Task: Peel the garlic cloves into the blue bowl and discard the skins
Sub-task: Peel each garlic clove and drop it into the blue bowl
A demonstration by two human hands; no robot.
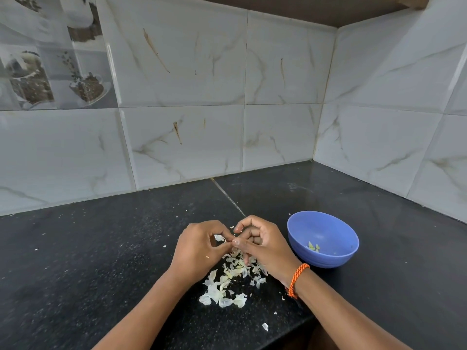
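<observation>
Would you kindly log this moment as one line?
left hand and right hand: pinching a clove between them | blue bowl: few peeled cloves | skins: on counter

Smooth plastic bowl [303,228], papery skins [222,291]

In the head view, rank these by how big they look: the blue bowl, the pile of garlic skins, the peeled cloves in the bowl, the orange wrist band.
1. Blue bowl and pile of garlic skins: similar spread, too close to rank.
2. Orange wrist band.
3. Peeled cloves, only a few small pieces in the bowl.
</observation>
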